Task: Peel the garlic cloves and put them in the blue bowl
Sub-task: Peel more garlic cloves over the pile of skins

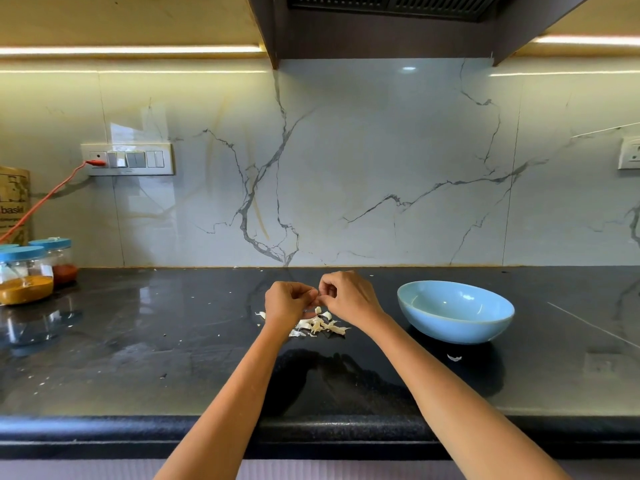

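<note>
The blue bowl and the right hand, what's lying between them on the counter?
Nothing: the head view shows only bare black counter between the right hand and the blue bowl.

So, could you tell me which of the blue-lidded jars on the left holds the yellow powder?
It is the front jar, nearest the counter's edge; the jar behind it, closer to the wall, holds red powder instead.

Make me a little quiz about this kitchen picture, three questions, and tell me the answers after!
1. True or false: the blue bowl sits on the right hand's side.
2. What lies on the counter under the hands?
A) garlic skins
B) spoons
C) carrots
3. What colour are the jar lids?

Key:
1. True.
2. A, a pile of garlic skins.
3. Blue.
</note>
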